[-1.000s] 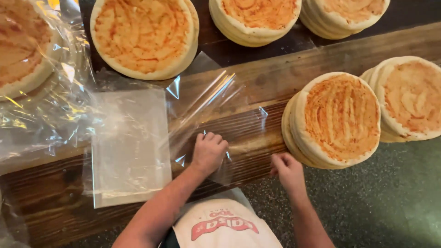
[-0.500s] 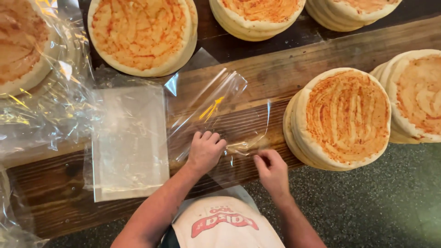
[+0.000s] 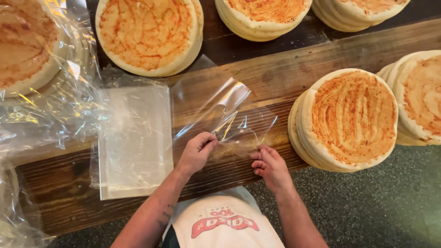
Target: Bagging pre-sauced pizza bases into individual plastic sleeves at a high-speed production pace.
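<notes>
Pinch clear bag [image 3: 225, 121] near bench [image 3: 285, 78] front edge, left hand [image 3: 196, 152] and right hand [image 3: 268, 166] both gripping; pull mouth apart gently, no tearing.

- A food-production kitchen — a pizza workshop or bakery by the look of it.
- Stacks of sauced pizza bases [image 3: 351, 117] crowd a long wooden desk [image 3: 275, 78].
- Clear plastic bags [image 3: 135, 140] lie piled for packing — a white apron [image 3: 225, 227] is worn.
</notes>
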